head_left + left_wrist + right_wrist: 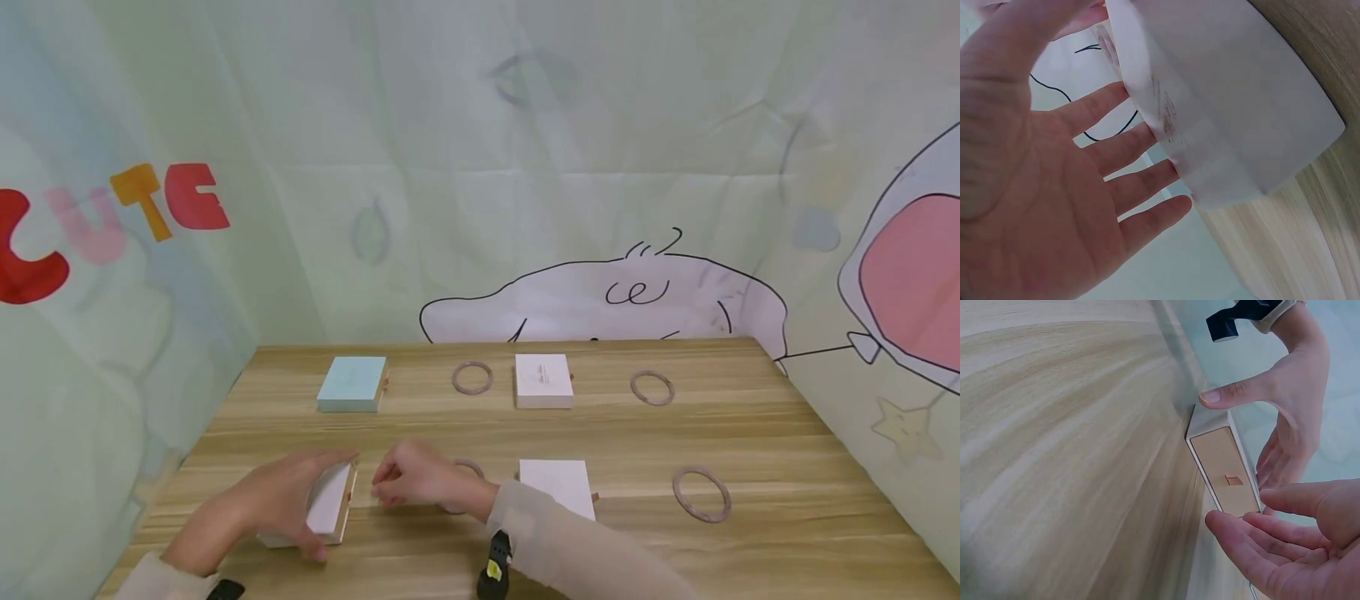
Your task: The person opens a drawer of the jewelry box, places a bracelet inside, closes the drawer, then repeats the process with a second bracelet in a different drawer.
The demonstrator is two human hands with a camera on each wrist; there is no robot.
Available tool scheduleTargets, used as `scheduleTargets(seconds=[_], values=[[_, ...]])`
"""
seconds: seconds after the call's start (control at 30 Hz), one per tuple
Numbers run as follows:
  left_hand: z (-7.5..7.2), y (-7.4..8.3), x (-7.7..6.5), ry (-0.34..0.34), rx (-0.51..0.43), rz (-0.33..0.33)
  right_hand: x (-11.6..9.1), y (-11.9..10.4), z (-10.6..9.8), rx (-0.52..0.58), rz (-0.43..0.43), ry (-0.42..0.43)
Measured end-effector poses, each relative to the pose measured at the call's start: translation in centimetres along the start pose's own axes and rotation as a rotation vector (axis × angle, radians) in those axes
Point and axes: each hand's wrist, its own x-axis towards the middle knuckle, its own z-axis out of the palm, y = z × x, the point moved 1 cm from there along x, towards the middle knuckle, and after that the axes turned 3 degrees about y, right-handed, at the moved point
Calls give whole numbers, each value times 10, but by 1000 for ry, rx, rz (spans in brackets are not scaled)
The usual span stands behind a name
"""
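We've got the box (328, 505) held under the left grip (277, 497); our right grip (420, 475) is loose, holding nothing, box's tab (349, 497) just ahead of it.

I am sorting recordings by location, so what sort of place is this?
Probably an indoor booth arranged for a tabletop activity: cloth-like hangings printed with cartoon figures surround a wood-grain table, and boxes and rings are spaced out on it.

Four boxes (543, 382) lie on the table (408, 571); rings (676, 485) too
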Motion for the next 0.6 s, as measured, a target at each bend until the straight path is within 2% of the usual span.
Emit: scheduleTargets(seconds=[0.17,0.6], values=[[1,0,0,21,17,26,1,0,4,37,5,-2],[1,-3,3,-13,-26,0,6,6,11,152,48,-14]])
